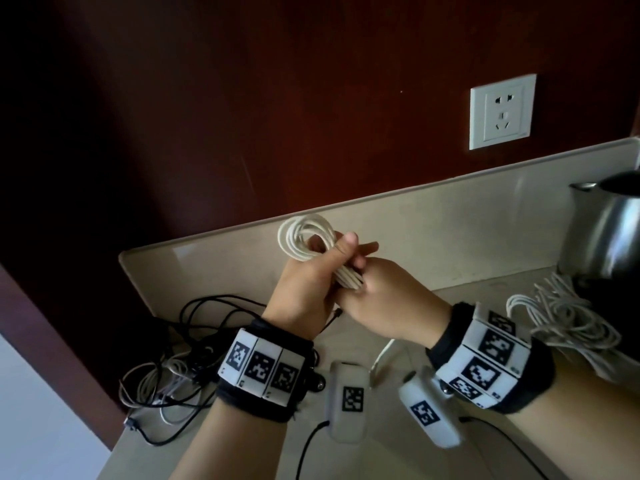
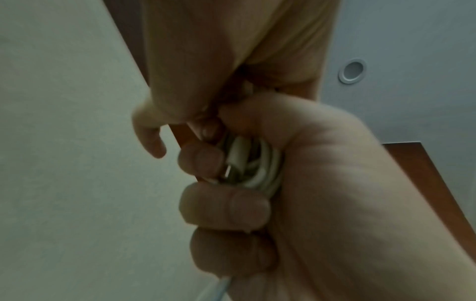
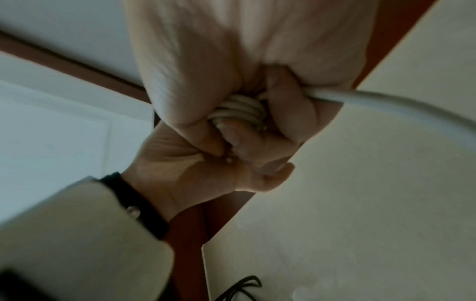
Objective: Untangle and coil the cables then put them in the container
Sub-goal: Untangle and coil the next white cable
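Note:
A white cable (image 1: 302,239) is coiled into a bundle of several loops and held above the counter. My left hand (image 1: 311,275) grips the bundle's middle with its thumb on top; in the left wrist view its curled fingers (image 2: 221,205) close round the white strands (image 2: 253,167). My right hand (image 1: 377,301) holds the bundle's lower end just beside the left hand. In the right wrist view my right hand (image 3: 231,61) clamps wound turns of the cable (image 3: 239,111), and one loose strand (image 3: 401,102) runs off to the right. No container is identifiable.
A tangle of black and white cables (image 1: 173,362) lies on the beige counter (image 1: 433,216) at the left. More white coiled cable (image 1: 568,320) lies at the right, beside a steel kettle (image 1: 609,230). A wall socket (image 1: 502,112) sits above the backsplash.

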Demonstrator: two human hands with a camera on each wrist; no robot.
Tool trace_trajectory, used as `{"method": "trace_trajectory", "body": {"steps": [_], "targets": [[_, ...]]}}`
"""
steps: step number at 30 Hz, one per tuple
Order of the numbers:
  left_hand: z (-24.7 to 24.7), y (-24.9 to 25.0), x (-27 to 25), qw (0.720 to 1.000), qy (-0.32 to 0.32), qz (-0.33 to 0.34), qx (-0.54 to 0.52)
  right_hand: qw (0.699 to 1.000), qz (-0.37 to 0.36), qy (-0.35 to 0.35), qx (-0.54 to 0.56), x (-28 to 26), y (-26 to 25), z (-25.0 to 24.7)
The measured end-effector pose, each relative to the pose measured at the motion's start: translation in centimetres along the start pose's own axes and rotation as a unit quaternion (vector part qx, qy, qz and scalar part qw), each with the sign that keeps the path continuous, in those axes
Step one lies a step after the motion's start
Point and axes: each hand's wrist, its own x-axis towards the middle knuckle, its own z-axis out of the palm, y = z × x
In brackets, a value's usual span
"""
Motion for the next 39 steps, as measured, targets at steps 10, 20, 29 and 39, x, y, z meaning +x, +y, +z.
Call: {"method": "trace_trajectory", "body": {"steps": [10,20,29,39], "targets": [[-2.2,1.6,-0.1,0.87,0.094,0.294,0.384,0.957,0.104,-0.084,-0.256,-0.7,0.5,-5.1],[-0.8,-0.8,0.5,0.609,0.003,0.206,0.766,0.952,0.111,-0.106,-0.264,-0.5,-0.7,-5.1],[-1.4,0.3,0.0,0.779,0.028,0.166,0.604,0.985,0.108,-0.129,0.045,-0.8,-1.8,-9.2],[-1.1,1.9,0.1,0.915,0.161,0.074,0.362,0.963,-0.057,0.048,-0.259,0.0,0.7,-6.2]]}}
